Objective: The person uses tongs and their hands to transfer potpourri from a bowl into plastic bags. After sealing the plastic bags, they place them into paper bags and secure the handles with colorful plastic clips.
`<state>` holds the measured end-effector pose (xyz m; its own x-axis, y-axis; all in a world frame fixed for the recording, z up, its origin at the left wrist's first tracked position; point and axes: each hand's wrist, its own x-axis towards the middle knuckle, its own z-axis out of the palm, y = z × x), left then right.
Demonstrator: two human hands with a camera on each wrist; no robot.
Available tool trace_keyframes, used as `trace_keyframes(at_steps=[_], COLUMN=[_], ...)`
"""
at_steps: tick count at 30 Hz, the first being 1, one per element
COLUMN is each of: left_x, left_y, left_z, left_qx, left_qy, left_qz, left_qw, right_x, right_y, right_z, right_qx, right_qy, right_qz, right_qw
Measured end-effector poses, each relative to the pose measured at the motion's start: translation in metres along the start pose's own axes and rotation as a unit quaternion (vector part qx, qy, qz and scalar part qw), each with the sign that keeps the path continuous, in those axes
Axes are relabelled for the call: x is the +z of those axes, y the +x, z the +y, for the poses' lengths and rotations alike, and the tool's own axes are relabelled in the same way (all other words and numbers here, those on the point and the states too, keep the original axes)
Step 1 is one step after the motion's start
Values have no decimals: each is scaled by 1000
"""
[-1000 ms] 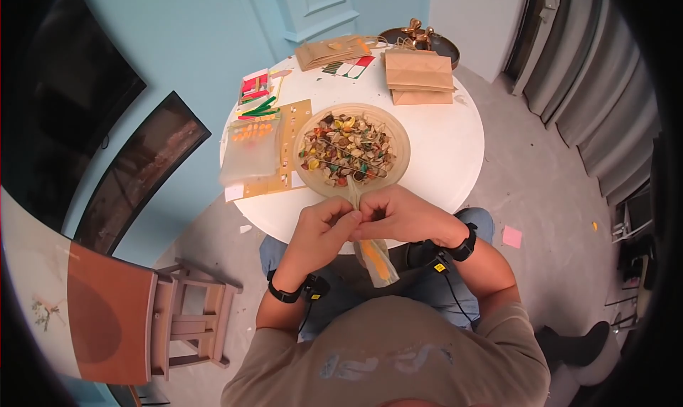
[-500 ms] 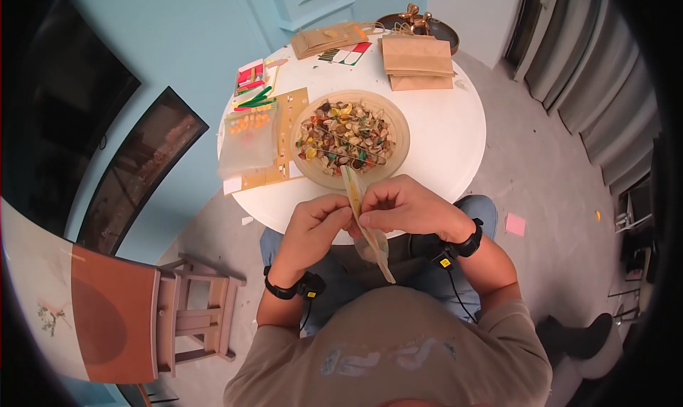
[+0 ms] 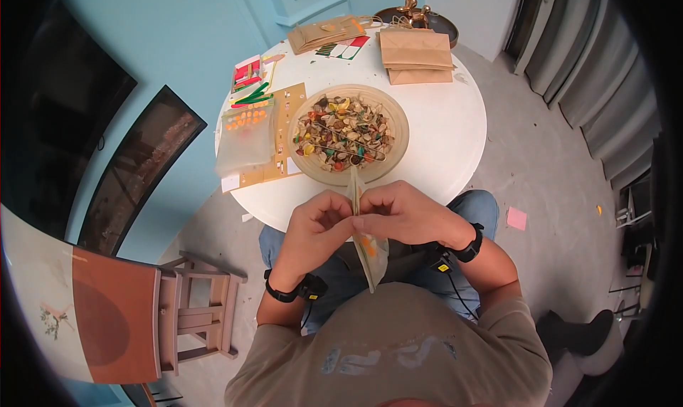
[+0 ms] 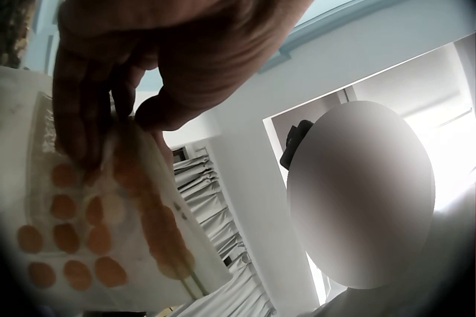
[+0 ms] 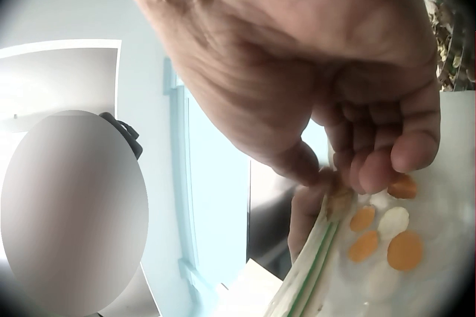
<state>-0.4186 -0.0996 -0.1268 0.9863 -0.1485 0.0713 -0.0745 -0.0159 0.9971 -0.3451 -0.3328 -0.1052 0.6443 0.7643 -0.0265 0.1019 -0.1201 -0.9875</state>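
A translucent zip bag (image 3: pixel 371 254) with orange round slices inside hangs between my two hands, in front of my body at the table's near edge. My left hand (image 3: pixel 321 225) pinches its upper edge with thumb and fingers. My right hand (image 3: pixel 402 211) pinches the same edge close beside it, the thumbs nearly meeting. In the right wrist view the green-lined zip strip (image 5: pixel 316 261) runs down from the fingertips. Orange slices (image 4: pixel 100 237) show through the bag in the left wrist view. Just beyond the hands stands a round bowl (image 3: pixel 400 151) of mixed dried pieces.
Left of the bowl, another bag with orange slices (image 3: pixel 245 147) lies on a brown board (image 3: pixel 290 115). Green and red strips (image 3: pixel 249 94) lie behind it. Brown paper bags (image 3: pixel 416 51) stand at the back right, and more (image 3: pixel 327 33) lie at the back left of the white table (image 3: pixel 448 136).
The bag turned edge-up between the hands, which parted slightly and have now come together at its upper edge. The table sits a little higher in the head view.
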Motion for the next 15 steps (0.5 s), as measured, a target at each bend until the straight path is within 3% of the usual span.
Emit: trace_keyframes(at_steps=[6, 9, 12, 15], left_x=[3, -1, 4, 11], left_y=[1, 3, 2, 0], left_z=[5, -6, -2, -6], left_qx=[-45, -12, -44, -44], left_qy=[-16, -14, -45, -37], left_qz=[7, -26, -17, -5], left_qw=[999, 999, 998, 998], right_x=[1, 2, 1, 5], right_y=[3, 1, 2, 4], right_z=[6, 9, 15, 19], right_qx=[35, 14, -12, -12], right_qy=[65, 78, 112, 25], right_qz=[17, 38, 57, 60], right_qw=[997, 996, 992, 998])
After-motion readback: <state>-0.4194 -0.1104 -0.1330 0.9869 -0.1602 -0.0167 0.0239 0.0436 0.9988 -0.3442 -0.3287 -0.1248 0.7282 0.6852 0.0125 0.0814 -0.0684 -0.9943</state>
